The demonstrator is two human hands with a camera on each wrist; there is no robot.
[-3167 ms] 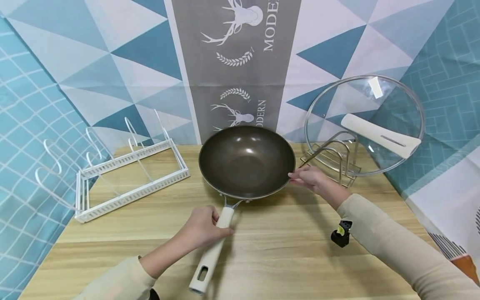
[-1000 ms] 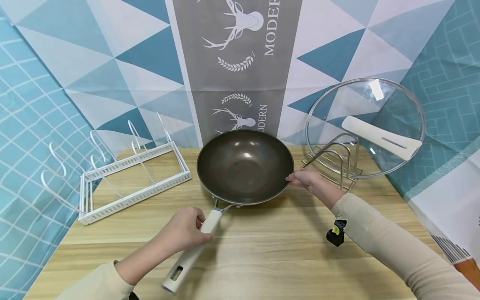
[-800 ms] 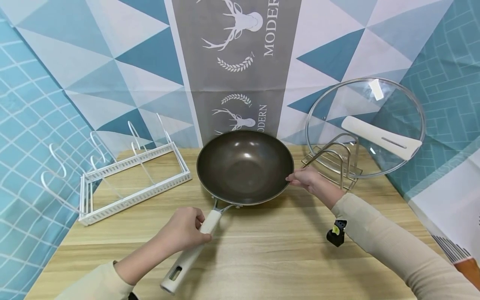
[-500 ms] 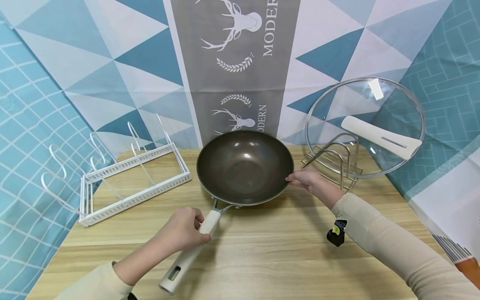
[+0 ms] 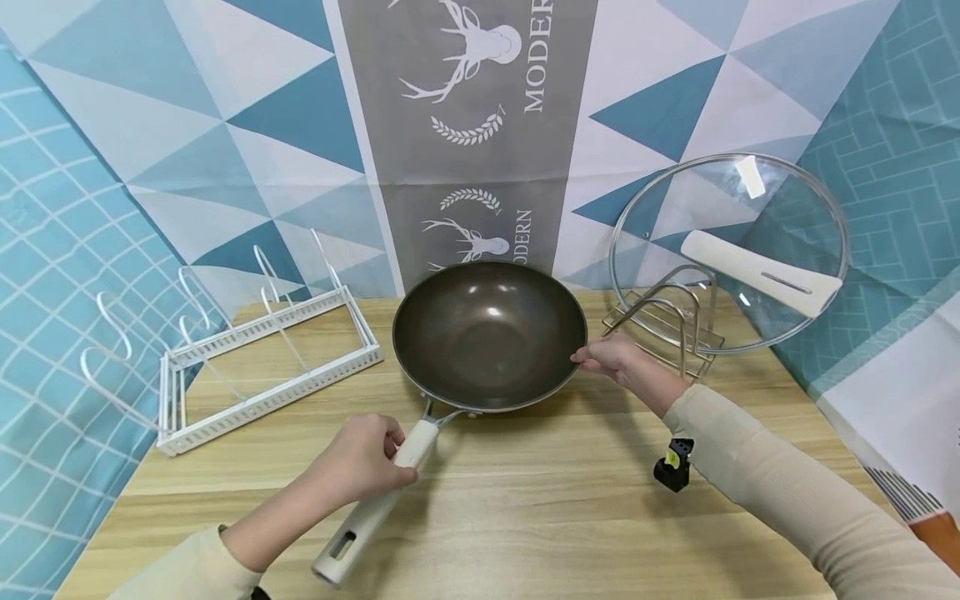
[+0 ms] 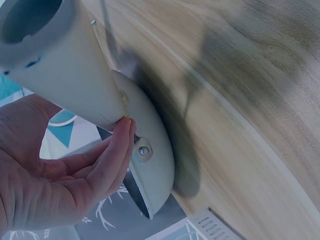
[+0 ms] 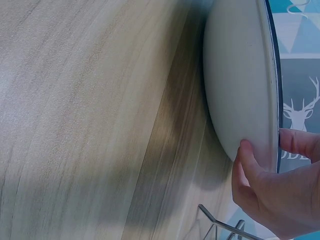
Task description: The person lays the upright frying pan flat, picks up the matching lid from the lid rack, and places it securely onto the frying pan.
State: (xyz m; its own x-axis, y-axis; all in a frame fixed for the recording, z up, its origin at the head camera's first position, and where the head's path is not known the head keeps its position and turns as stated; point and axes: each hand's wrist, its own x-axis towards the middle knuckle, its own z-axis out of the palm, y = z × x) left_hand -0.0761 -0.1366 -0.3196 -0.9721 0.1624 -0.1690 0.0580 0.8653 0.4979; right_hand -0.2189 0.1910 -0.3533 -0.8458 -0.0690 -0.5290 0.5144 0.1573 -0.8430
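Two hands are holding a dark wok on the wooden surface.

The wok (image 5: 489,333) is sitting on the surface (image 5: 540,517) near its far edge, its white handle (image 5: 371,512) pointing toward the person and to the left. The left hand (image 5: 365,460) is gripping that handle near where it joins the pan, fingers curling round it, as the left wrist view also shows. The right hand (image 5: 613,357) is pinching the wok's right rim, thumb under the pale outer wall and fingers over the edge, seen closely in the right wrist view. A white wire rack (image 5: 255,358) is standing to the left of the wok. To the right, a glass lid (image 5: 731,250) is leaning upright in a metal stand (image 5: 667,325), just behind the right hand. A small black object (image 5: 672,471) is lying on the surface beside the right forearm.
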